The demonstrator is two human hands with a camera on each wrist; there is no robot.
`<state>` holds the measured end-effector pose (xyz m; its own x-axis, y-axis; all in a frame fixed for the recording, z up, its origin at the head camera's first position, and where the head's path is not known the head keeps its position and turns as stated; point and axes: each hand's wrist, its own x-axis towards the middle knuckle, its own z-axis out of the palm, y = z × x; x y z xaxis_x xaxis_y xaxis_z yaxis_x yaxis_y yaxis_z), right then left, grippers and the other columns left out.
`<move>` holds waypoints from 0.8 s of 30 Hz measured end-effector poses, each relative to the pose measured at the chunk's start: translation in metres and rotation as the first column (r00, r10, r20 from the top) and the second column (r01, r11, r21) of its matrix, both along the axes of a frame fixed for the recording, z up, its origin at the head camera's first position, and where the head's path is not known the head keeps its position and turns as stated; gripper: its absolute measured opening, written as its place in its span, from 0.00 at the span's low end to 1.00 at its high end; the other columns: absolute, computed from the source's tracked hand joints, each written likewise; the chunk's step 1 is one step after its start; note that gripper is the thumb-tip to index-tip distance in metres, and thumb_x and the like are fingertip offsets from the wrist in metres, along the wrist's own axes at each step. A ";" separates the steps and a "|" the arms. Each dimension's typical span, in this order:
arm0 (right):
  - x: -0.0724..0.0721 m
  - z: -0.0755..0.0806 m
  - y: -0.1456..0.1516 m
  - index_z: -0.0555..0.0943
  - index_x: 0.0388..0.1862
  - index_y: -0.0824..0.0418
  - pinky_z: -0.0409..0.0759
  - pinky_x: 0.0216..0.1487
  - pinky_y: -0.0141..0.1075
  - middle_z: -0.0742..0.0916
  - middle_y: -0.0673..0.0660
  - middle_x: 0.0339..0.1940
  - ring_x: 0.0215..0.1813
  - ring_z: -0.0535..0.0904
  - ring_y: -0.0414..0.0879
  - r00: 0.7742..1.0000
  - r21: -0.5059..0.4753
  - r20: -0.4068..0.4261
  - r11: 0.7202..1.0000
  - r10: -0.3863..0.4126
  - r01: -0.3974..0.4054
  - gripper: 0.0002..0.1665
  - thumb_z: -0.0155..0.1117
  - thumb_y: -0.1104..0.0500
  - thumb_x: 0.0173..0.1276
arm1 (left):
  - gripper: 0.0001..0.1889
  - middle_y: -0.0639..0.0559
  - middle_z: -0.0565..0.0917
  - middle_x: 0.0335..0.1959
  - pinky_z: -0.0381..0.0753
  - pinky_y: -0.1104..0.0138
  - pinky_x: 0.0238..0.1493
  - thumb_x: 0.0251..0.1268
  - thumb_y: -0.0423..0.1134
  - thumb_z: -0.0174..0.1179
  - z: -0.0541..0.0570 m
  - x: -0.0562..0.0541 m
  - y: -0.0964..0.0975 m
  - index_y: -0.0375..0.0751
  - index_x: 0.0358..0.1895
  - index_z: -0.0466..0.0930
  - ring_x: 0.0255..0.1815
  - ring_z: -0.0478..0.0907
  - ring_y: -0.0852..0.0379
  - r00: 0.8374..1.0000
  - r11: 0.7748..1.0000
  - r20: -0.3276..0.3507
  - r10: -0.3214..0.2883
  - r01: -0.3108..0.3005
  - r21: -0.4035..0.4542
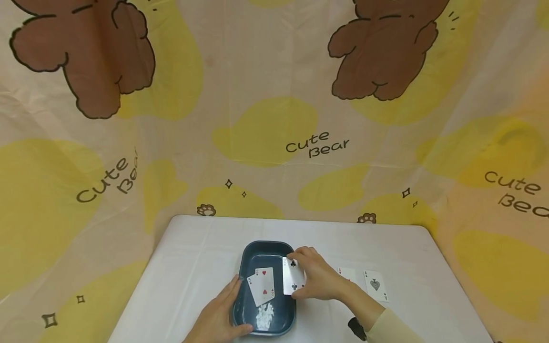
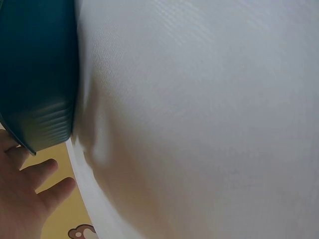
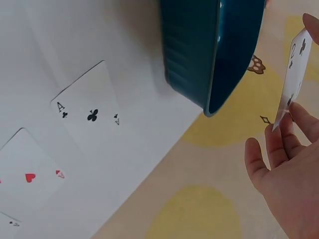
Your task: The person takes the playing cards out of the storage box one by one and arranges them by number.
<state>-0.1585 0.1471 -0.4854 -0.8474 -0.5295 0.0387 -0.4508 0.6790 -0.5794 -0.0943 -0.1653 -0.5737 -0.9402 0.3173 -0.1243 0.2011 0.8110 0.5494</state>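
My right hand [image 1: 319, 274] pinches a clubs playing card [image 1: 293, 276] between thumb and fingers, above the right rim of the dark blue tray [image 1: 268, 246]. In the right wrist view the card [image 3: 295, 74] is seen nearly edge-on, held by the fingertips. Inside the tray lies a two of hearts [image 1: 267, 285], overlapping another card [image 1: 254, 293] mostly hidden under it. My left hand [image 1: 220, 312] rests against the tray's left side, fingers along the rim and thumb at the near left corner. Its fingers [image 2: 57, 194] look spread in the left wrist view.
On the white table [image 1: 206, 247], right of the tray, lie an ace of spades [image 1: 375, 286] and an ace of hearts [image 3: 30, 177]. An ace of clubs [image 3: 92, 114] lies nearer the tray. A bear-print cloth [image 1: 257, 128] hangs behind the table.
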 end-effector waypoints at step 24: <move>0.049 -0.048 0.056 0.80 0.66 0.58 0.80 0.63 0.54 0.80 0.48 0.60 0.63 0.74 0.51 0.995 0.053 0.010 0.993 -0.102 0.102 0.50 0.90 0.50 0.42 | 0.66 0.44 0.58 0.85 0.75 0.32 0.62 0.45 0.74 0.73 0.000 0.000 0.000 0.39 0.84 0.56 0.76 0.69 0.35 0.999 1.000 0.034 0.019 -0.019 -0.004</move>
